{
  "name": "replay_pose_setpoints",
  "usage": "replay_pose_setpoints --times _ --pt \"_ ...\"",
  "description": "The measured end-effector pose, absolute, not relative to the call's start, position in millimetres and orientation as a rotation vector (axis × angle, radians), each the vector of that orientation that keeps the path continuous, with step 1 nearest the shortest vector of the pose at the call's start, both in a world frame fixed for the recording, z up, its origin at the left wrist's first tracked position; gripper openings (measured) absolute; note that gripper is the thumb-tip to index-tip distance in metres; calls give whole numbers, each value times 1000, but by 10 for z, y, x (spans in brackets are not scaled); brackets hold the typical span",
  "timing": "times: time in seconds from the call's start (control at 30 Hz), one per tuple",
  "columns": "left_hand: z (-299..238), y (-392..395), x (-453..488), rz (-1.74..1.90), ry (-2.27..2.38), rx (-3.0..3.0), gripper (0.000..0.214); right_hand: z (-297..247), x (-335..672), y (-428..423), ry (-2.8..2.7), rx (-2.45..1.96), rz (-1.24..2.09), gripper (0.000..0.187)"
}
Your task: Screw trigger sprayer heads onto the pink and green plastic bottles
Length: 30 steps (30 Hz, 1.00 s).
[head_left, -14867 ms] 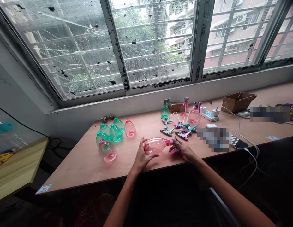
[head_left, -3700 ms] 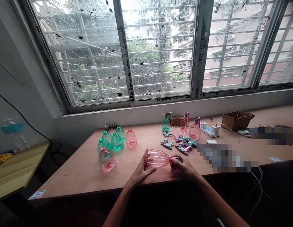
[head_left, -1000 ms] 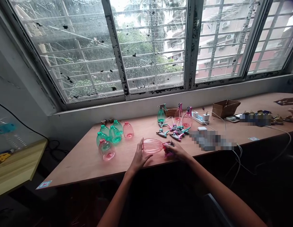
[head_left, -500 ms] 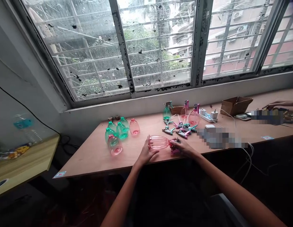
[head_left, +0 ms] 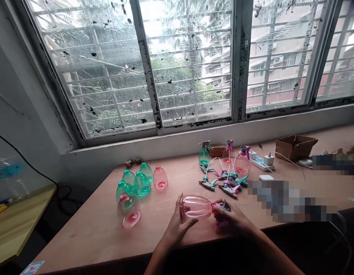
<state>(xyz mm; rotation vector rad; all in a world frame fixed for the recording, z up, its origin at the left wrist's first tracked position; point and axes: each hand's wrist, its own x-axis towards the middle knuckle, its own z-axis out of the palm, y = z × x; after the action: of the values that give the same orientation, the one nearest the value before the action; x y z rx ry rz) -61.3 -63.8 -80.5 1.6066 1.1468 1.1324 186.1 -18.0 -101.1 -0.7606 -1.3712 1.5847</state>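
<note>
A clear pink spray bottle (head_left: 197,206) lies sideways between my hands, its base to the left and its neck to the right. My left hand (head_left: 177,227) is wrapped round the base end, thumb along the near side. At the neck, my right hand (head_left: 237,218) grips a pink and grey spray head (head_left: 226,206), which the fingers partly hide. The spray head is at the bottle's mouth; how firmly it sits there I cannot tell. Several loose spray heads (head_left: 229,188) with white tubes lie just beyond my right hand.
Green bottles (head_left: 143,184) and pink bottles (head_left: 160,177) without heads stand at the left. At the back are a green bottle with its spray head (head_left: 204,156), pink ones, a power strip (head_left: 261,163) and an open cardboard box (head_left: 295,148). A blurred patch covers things at the right.
The view has shifted, so the table and hands appear larger and lower. Both hands keep their hold on the pink bottle and its spray head.
</note>
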Motion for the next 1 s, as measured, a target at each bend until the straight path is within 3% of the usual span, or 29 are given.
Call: replay_pose_setpoints --times 0.6,0.8,1.0 --pt "-878 -644 -668 1081 1084 1639 120 -1044 1854 -169 -1335 -721 1617 39" --pt "-840 -623 -657 1065 1073 1599 90 -994 1857 -197 -1314 -678 1564 38" --pt "-778 -664 -596 1099 1127 1640 86 -918 1866 -255 -1306 -695 1538 42"
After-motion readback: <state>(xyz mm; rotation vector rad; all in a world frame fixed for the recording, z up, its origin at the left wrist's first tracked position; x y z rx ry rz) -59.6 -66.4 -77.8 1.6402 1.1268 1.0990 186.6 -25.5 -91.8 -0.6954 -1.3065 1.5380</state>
